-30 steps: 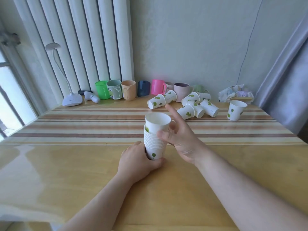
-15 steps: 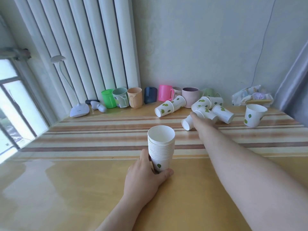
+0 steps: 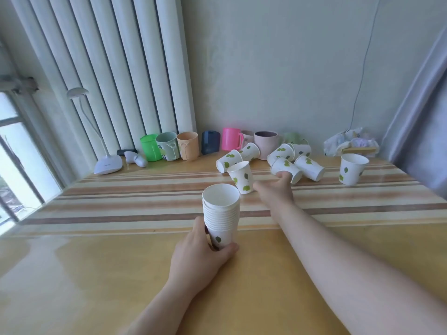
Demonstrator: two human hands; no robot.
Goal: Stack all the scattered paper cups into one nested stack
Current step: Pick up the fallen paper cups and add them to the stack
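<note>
A nested stack of white paper cups with green leaf prints stands upright at the table's middle. My left hand grips the stack's base. My right hand holds one loose paper cup by its side, just behind and right of the stack, upright and slightly tilted. Several more leaf-print cups lie on their sides farther back, among them a pair at the left and a cluster at the right. One cup stands upright at the far right.
Coloured plastic mugs line the back wall. A white desk lamp and a small white device sit at the back left. A crumpled bag lies at the back right. A grey curtain hangs at the right edge.
My right hand left the stack, reached back to the lying cups, and now draws one cup toward the stack. My left hand stayed on the stack's base.
</note>
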